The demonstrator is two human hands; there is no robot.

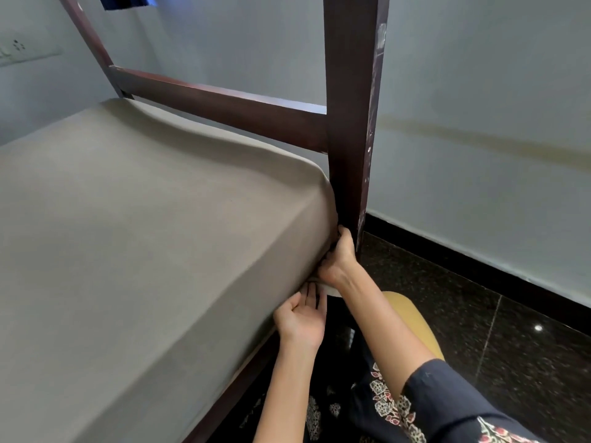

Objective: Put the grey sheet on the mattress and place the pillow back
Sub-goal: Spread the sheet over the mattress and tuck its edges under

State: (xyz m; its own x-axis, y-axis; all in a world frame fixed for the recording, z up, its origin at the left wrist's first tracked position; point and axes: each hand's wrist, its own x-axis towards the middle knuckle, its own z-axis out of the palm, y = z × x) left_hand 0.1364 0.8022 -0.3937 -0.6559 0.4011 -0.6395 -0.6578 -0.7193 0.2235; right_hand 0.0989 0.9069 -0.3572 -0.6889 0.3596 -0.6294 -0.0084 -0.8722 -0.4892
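Both hands are low down at the right corner of the dark brown wooden bed (pixel 224 113), by its tall post (pixel 351 123). The left hand (pixel 300 318) is flat with straight fingers, touching the bottom edge of the smooth grey cloth sheet (pixel 144 235). The right hand (pixel 337 259), just above, has curled fingers gripping the sheet. The sheet lies spread over the bed top.

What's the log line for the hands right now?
step: corner tuck; right hand grips grey sheet beside bedpost; left hand touches its edge; pillow: unseen
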